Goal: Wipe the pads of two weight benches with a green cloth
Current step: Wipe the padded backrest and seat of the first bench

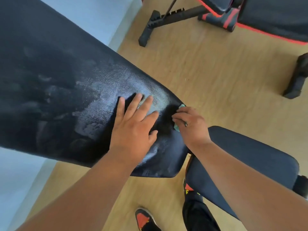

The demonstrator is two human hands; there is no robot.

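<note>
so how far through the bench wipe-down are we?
Early. In hand: right hand presses the green cloth on the back pad's right edge, left hand flat. Smudges remain on that pad. Left: seat pad and the second bench, apparently untouched.

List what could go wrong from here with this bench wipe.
1. The green cloth is bunched small under the right hand at the back pad's edge, so it may slip off.
2. Dull smears across the pad may get missed.
3. The left hand lies flat on the pad and may leave fresh prints.
</note>
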